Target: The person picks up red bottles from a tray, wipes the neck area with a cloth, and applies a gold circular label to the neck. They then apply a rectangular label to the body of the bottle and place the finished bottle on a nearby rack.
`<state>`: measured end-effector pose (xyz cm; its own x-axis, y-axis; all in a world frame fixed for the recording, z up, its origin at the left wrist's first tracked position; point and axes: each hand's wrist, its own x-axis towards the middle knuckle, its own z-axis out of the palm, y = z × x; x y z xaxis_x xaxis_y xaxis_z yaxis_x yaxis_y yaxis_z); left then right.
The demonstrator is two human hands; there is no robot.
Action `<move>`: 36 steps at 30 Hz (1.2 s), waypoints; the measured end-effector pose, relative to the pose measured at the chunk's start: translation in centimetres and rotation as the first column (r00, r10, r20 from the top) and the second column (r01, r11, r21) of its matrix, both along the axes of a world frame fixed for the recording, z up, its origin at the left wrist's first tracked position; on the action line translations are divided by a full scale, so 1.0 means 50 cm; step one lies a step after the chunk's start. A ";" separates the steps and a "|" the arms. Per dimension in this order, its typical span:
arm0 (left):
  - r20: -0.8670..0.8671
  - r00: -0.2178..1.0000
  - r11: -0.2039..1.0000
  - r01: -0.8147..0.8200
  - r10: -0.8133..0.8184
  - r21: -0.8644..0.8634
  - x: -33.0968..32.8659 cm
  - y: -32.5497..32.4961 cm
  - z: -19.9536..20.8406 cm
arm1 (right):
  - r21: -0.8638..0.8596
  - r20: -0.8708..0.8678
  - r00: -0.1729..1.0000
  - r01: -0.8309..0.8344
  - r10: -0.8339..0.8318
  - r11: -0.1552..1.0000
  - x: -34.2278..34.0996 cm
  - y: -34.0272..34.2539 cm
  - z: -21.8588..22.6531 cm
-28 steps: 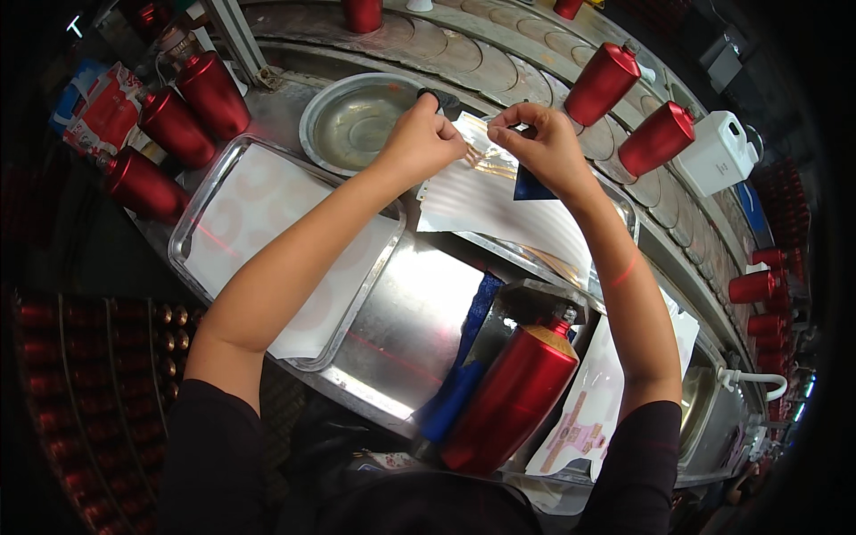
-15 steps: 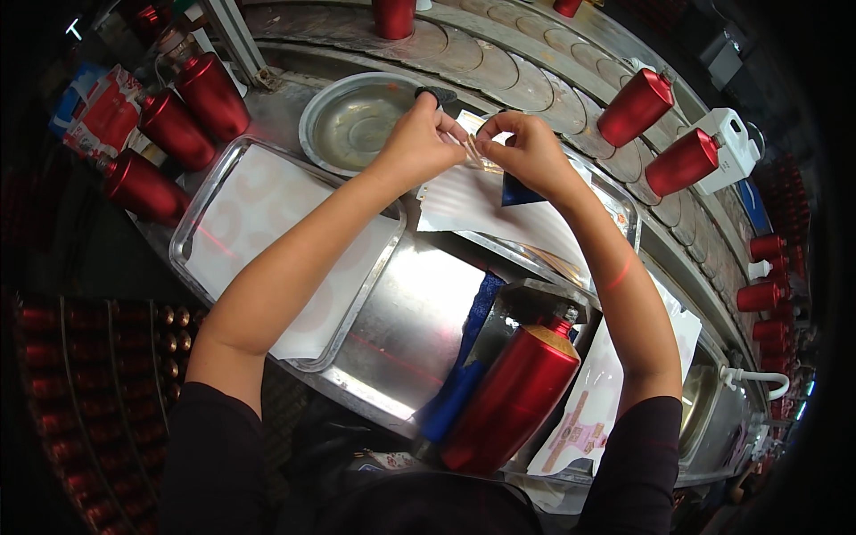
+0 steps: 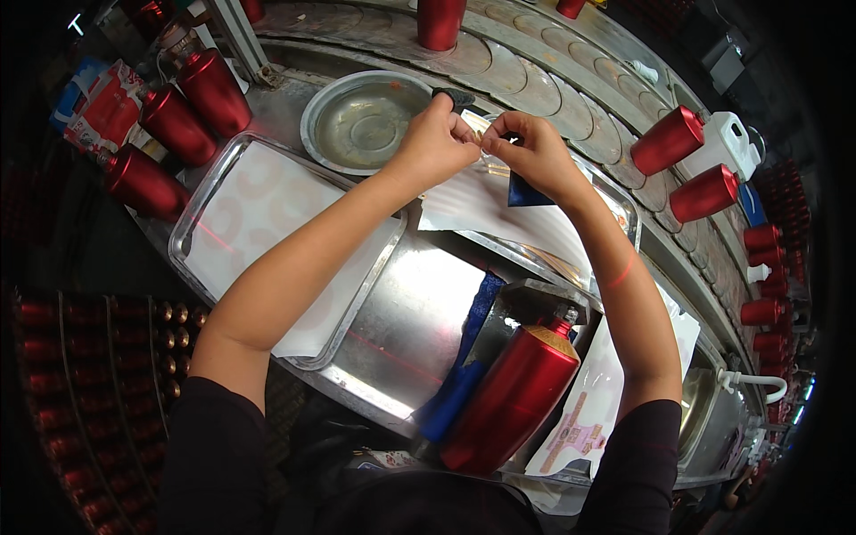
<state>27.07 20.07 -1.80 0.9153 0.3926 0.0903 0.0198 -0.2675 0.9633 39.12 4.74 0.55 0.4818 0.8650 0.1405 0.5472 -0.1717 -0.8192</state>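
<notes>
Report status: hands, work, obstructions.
Left hand, right hand: pinched, nearly meeting; anything held unclear. White sheet beneath. Metal basin beside left hand, not blocking. Large red bottle in foreground.

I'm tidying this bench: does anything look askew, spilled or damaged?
The white sheet right of the large red bottle has ragged edges, as if torn, though it may be cut that way. The bottle lies on its side, unlike the upright bottles on the conveyor. I see no clear spill.
</notes>
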 end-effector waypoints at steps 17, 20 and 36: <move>0.064 0.998 0.998 -0.024 0.020 0.059 -0.002 -0.014 0.002 | 0.041 -0.004 0.999 0.042 -0.041 0.998 0.002 -0.012 -0.004; 0.075 0.997 0.998 -0.032 0.027 0.059 0.001 -0.013 -0.005 | -0.052 0.004 0.999 0.050 -0.050 0.997 0.001 -0.017 -0.004; -0.017 0.977 0.958 -0.203 0.211 0.201 -0.024 -0.001 -0.013 | -0.008 -0.017 0.998 0.068 -0.068 0.998 0.021 -0.020 -0.010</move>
<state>25.88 20.00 -2.43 0.8201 0.5519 0.1511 0.1306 -0.4376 0.8896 40.19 3.75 0.07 0.5417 0.8313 0.1249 0.5196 -0.2143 -0.8271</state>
